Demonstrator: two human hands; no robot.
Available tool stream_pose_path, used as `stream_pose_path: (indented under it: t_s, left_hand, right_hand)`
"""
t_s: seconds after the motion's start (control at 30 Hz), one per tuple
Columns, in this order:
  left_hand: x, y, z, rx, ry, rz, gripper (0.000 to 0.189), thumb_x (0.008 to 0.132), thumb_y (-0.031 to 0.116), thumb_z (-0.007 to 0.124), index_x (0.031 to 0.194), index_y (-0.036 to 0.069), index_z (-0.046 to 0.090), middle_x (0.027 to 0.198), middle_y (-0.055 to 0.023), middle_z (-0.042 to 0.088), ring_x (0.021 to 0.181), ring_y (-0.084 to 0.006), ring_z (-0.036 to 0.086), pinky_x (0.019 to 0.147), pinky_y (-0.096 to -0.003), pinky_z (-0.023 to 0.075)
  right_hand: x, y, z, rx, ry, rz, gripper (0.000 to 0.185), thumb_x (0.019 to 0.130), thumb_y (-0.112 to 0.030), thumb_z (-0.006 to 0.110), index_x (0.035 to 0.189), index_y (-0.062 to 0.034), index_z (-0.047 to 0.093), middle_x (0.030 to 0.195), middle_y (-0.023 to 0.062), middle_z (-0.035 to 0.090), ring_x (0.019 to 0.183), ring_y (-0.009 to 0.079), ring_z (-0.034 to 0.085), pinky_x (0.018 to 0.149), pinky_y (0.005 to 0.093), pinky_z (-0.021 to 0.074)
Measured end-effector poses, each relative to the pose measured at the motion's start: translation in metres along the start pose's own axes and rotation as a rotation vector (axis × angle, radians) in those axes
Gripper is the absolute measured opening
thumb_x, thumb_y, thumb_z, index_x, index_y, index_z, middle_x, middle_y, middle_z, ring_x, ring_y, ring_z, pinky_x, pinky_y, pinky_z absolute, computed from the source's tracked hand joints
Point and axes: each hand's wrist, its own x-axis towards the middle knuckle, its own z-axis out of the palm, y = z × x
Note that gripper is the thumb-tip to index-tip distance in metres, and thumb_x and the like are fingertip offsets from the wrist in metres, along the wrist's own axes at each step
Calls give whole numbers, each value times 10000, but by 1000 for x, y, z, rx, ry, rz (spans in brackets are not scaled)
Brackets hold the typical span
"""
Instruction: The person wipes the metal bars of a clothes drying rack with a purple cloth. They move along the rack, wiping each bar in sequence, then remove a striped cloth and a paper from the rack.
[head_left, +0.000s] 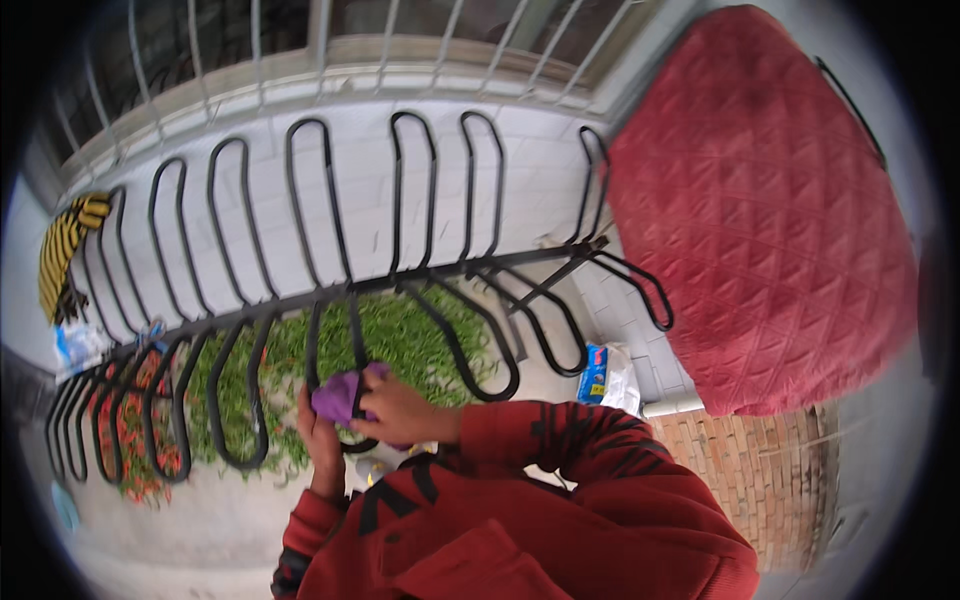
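Observation:
A purple cloth (335, 399) is bunched around one hanging loop of a black metal tube rack (375, 283). My right hand (401, 409) grips the cloth from the right, its fingers wrapped over one tube of that loop. On the opposite side my left hand (322, 442) presses against the cloth's left edge, with its fingers pointing up along the tube. Part of the loop's lower end is hidden behind my hands. More black loops rise above the rack's central bar and hang below it on either side.
Green chili peppers (405, 330) and red chili peppers (135, 420) lie spread on the ground below. A red quilted cover (765, 210) stands at right, near a blue package (592, 373). A yellow-and-black striped cloth (60, 259) hangs far left. A barred window (322, 45) is behind.

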Motion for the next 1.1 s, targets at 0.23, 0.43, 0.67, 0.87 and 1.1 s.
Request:
stream_pose_path:
  t_s: [0.23, 0.43, 0.67, 0.87, 1.1]
  left_hand:
    - [-4, 21, 6, -67, 43, -119, 447, 903, 115, 498, 1315, -52, 452, 1088, -104, 608, 973, -168, 551, 876, -272, 432]
    - [-4, 45, 6, -215, 17, -319, 471, 885, 114, 498, 1331, -25, 440, 1051, -61, 598, 897, -115, 545, 791, -231, 433]
    - [-1, 38, -4, -374, -120, -357, 529, 913, 162, 496, 1398, 10, 348, 1202, -74, 543, 1067, -148, 530, 910, -266, 421]
    - [8, 37, -16, -269, -309, -297, 564, 958, 238, 496, 1413, -2, 267, 1245, -90, 479, 1121, -158, 467, 982, -266, 372]
    - [16, 10, -22, -197, -486, -139, 456, 1012, 176, 421, 1407, 21, 253, 1346, -64, 397, 1199, -150, 410, 1021, -262, 332]
  right_hand:
    - [3, 8, -6, 164, 22, -66, 296, 768, -266, 703, 929, -21, 660, 1109, 221, 525, 950, 395, 550, 795, 444, 484]
    - [7, -1, -10, 266, 2, -47, 318, 776, -225, 700, 1009, -16, 647, 1129, 221, 519, 993, 405, 550, 819, 440, 479]
    - [5, -10, -6, 250, 65, 78, 291, 773, -184, 698, 1021, -39, 653, 1096, 164, 543, 912, 337, 596, 787, 380, 493]
    - [-1, -28, 9, 230, 255, 187, 362, 776, -117, 700, 1119, -31, 624, 1206, 146, 525, 1037, 287, 583, 882, 327, 467]
    - [-23, -67, 47, 194, 538, 496, 395, 825, -124, 685, 1175, 10, 561, 1336, 212, 410, 1189, 345, 476, 995, 357, 392]
